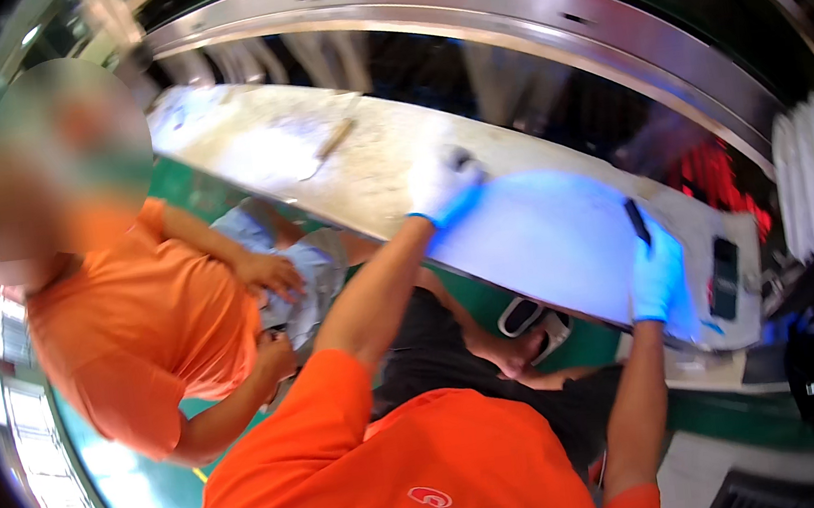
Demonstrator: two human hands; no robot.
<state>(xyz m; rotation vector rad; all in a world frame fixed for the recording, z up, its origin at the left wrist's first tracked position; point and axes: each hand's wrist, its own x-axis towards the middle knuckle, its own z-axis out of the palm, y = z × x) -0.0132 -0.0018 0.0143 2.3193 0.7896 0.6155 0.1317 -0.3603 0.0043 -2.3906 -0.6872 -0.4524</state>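
Observation:
My left hand (444,190), in a white glove with a blue cuff, rests on the far left corner of a pale sheet (541,239) that glows bluish on a long worn bench (368,173). A small dark thing (462,157) shows at its fingertips; whether the hand grips it is unclear. My right hand (655,274), in a blue glove, lies on the sheet's right edge and holds a slim dark pen-like tool (636,222) pointing away from me.
Another person in an orange shirt (135,335) stands close on my left, hands (274,274) near the bench edge. A wooden-handled tool (334,140) and a flat black device (726,276) lie on the bench. A large metal ring (499,3) curves behind. The floor is green (152,484).

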